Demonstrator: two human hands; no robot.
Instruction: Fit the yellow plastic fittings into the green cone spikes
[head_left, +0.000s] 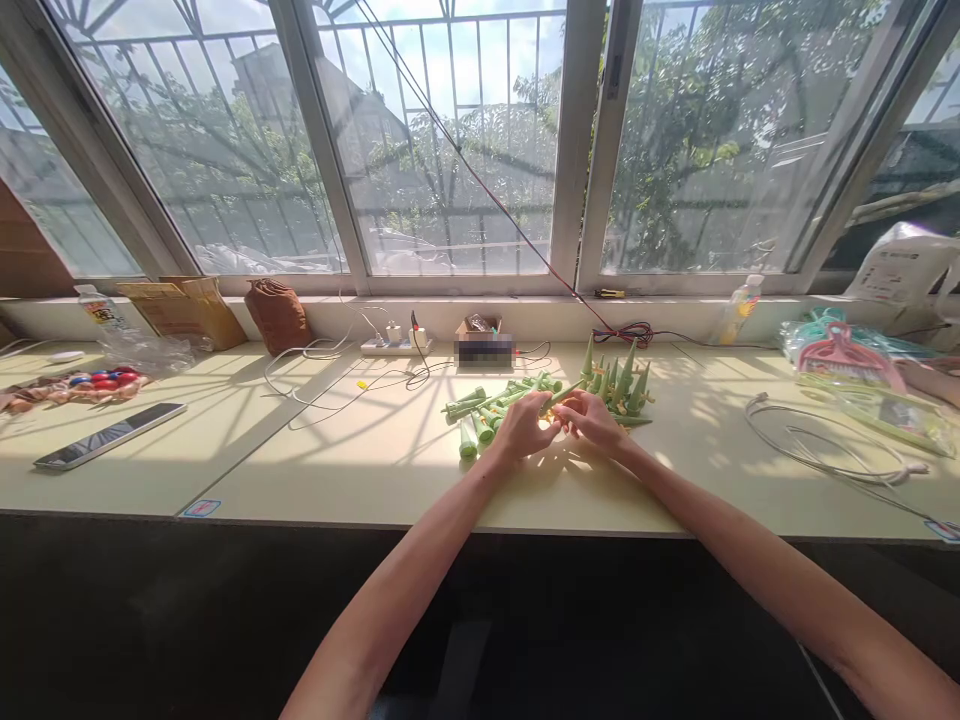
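At the left of the frame, the phone (pixel 111 436) lies flat near the front edge of the worktop (pixel 300 490); a wide sweep of your left forearm could push it over, though it is well apart from your hands. Left of centre, the white cable (pixel 300 402) loops down from the power strip (pixel 394 346), and a snag there might drag the strip forward.

At the centre, the loose green pieces (pixel 487 405) lie in an overlapping heap beside your left hand (pixel 521 430). They look round, so a nudge from your wrist could roll the nearest ones towards you. Your left hand is closed on a slim green piece (pixel 568 391), held above the worktop between your hands. Your right hand (pixel 591 420) has its fingers curled in close to it; whether they grip anything you cannot tell, as they hide the contact. Squeezing too hard might bend or split the piece.

Just right of centre, the upright green cones (pixel 615 385) stand close together behind your right hand. Their narrow, pointed shape suggests they could topple one another if your knuckles brush them.
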